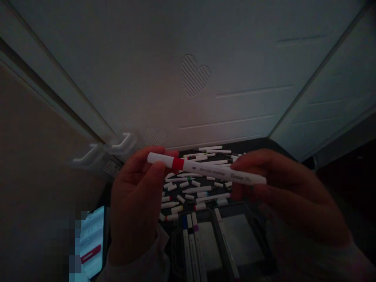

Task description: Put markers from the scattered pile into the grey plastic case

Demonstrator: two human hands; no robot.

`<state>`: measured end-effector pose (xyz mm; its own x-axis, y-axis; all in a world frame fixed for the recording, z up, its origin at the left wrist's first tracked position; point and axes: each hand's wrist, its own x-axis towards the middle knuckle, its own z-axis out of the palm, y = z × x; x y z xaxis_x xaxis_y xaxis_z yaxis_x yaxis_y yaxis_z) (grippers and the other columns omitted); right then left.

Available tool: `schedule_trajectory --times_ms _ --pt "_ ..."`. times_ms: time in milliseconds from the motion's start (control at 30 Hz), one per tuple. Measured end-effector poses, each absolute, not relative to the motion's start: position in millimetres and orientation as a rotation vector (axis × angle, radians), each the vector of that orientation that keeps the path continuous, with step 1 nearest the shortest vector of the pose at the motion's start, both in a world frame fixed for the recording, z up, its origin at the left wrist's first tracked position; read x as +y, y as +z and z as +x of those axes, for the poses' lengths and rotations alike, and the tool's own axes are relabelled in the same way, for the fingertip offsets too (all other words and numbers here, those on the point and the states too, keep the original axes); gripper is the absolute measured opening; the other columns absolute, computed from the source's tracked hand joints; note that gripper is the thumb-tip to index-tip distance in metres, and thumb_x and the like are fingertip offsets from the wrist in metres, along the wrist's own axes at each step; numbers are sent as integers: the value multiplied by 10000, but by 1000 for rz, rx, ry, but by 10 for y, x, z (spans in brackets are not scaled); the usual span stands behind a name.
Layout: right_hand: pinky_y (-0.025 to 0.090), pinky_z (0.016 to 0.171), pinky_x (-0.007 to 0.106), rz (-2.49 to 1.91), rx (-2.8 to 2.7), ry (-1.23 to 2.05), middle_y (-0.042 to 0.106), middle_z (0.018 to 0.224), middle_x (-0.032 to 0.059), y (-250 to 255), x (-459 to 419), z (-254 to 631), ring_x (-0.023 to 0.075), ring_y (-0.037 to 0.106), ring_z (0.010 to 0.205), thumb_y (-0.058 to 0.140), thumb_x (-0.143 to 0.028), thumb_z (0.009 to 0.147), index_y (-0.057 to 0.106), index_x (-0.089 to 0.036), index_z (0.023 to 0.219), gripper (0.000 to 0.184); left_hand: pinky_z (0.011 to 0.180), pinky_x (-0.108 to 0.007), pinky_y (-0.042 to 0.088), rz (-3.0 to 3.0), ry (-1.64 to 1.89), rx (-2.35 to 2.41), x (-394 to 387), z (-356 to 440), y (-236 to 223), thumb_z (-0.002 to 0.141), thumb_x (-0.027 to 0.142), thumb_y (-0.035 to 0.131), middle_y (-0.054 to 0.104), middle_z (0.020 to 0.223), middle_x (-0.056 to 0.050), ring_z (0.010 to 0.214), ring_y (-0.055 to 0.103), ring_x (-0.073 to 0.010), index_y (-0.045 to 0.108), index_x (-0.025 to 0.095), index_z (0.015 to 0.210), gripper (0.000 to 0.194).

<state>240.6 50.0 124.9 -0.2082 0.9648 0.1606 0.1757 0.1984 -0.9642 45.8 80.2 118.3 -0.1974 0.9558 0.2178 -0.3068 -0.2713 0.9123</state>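
Observation:
A white acrylic marker (211, 172) with a red band is held up level between my two hands. My left hand (141, 188) pinches its capped end, thumb in front. At the other end, the fingers and thumb of my right hand (282, 188) grip the tapered tail. Printed lettering on the barrel faces me. Below lies a clear divided case (216, 223). Its left compartment holds a few markers (190, 235) with blue, black and purple bands, and one more marker (225, 239) lies in the right compartment.
Many loose white markers and caps (196, 190) are scattered on the dark surface behind the case. A lit phone (93, 241) stands at the left. White panels (235, 70) with an embossed heart rise at the back, and clear plastic handles (85, 154) stick out at left.

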Motion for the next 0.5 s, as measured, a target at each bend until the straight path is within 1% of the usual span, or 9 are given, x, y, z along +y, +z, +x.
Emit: schedule_trajectory --times_ms 100,233,400,500 --pt "438 536 282 -1080 -1592 1137 623 692 8 1256 502 2407 173 583 634 536 -335 773 577 -290 961 197 671 -202 529 1054 1641 913 809 447 1175 709 253 646 669 741 57 685 625 -97 644 277 809 103" --pt "447 556 292 -1096 -1592 1164 616 688 18 1274 508 2406 183 582 655 533 -352 775 559 -273 904 154 651 -204 528 1053 1637 956 825 440 1173 703 261 649 668 740 41 669 623 -102 646 267 824 122" --pt "447 552 283 -1085 -1624 1160 589 676 19 1241 504 2389 165 558 628 507 -381 794 526 -255 898 164 646 -211 531 1049 1625 1040 830 427 1162 671 319 674 670 751 23 695 631 -125 644 242 868 214" --pt "443 570 265 -1039 -1675 1162 570 698 18 1199 506 2387 150 543 651 485 -366 816 502 -240 903 155 591 -192 526 1029 1579 1073 821 400 1131 681 336 664 673 779 21 678 631 -127 634 245 916 253"
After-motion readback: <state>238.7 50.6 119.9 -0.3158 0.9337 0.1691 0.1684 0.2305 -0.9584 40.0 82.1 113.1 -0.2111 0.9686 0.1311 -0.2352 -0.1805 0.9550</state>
